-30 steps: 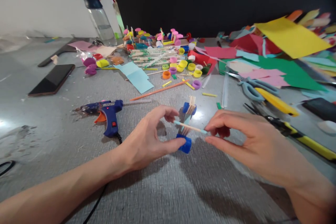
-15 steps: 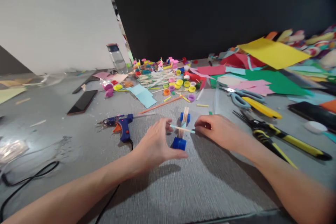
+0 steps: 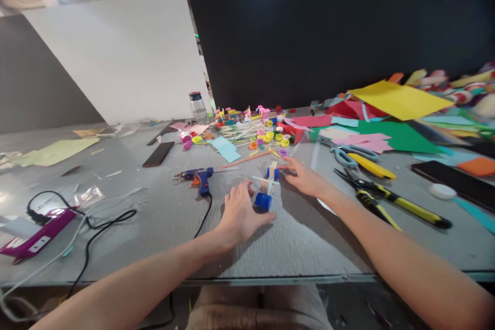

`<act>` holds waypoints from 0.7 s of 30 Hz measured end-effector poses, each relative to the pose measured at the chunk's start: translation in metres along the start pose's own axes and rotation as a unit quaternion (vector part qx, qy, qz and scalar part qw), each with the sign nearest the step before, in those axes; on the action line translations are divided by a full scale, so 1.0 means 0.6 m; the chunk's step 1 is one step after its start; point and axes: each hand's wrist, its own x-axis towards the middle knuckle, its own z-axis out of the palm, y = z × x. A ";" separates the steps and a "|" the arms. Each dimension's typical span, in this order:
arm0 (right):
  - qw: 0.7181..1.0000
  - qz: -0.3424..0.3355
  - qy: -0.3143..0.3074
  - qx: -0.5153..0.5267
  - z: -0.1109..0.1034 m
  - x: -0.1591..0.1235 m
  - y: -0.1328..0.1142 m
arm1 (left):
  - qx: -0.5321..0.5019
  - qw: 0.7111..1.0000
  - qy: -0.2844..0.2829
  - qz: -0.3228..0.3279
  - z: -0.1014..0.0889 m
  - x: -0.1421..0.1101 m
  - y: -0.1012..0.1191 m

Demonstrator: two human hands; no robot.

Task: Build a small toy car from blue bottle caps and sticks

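A small model of wooden sticks (image 3: 272, 171) stands on the grey table (image 3: 301, 247), with a blue bottle cap (image 3: 263, 200) at its base and another blue cap higher up. A thin pale stick (image 3: 265, 180) lies across it. My left hand (image 3: 240, 212) is closed on the model, thumb against the bottom cap and fingers by the cross stick. My right hand (image 3: 304, 177) lies just right of the model, fingers stretched out toward the upper cap, holding nothing that I can see.
A blue glue gun (image 3: 201, 177) with its black cord lies left of the model. Beyond are several coloured caps (image 3: 266, 137), a phone (image 3: 158, 154) and a bottle (image 3: 197, 105). Scissors (image 3: 353, 155), yellow-handled cutters (image 3: 386, 199) and coloured paper (image 3: 394, 135) lie right; a pink device (image 3: 36, 232) lies left.
The view has pulled back and up, so the table's front edge shows. My right hand has let go of the cross stick's end and shifted farther away. My left hand stays on the model.
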 end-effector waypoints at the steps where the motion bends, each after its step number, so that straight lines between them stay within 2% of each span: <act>1: 1.000 -0.004 -0.001 0.000 0.003 0.002 -0.001 | 0.005 1.000 0.009 -0.004 0.004 0.000 0.001; 5: 1.000 -0.017 0.002 -0.005 0.005 0.004 -0.007 | 0.014 0.999 0.035 -0.004 0.002 0.004 -0.004; 10: 0.999 -0.022 -0.020 -0.011 -0.008 -0.006 -0.011 | 0.016 0.999 0.038 0.028 -0.021 0.011 -0.027; 13: 0.998 -0.017 -0.059 -0.008 -0.020 -0.016 -0.016 | 0.007 0.999 0.029 0.032 -0.039 0.024 -0.049; 16: 0.991 0.006 -0.133 0.012 -0.031 -0.025 -0.019 | 0.010 0.998 0.013 0.064 -0.059 0.037 -0.075; 18: 0.987 0.024 -0.160 0.018 -0.038 -0.028 -0.019 | 0.016 0.997 0.006 0.080 -0.076 0.042 -0.088; 19: 0.988 0.030 -0.152 0.013 -0.041 -0.027 -0.019 | 0.012 0.997 0.010 0.081 -0.086 0.043 -0.091; 21: 0.995 0.034 -0.093 0.000 -0.044 -0.025 -0.020 | -0.016 0.996 0.022 0.080 -0.107 0.044 -0.092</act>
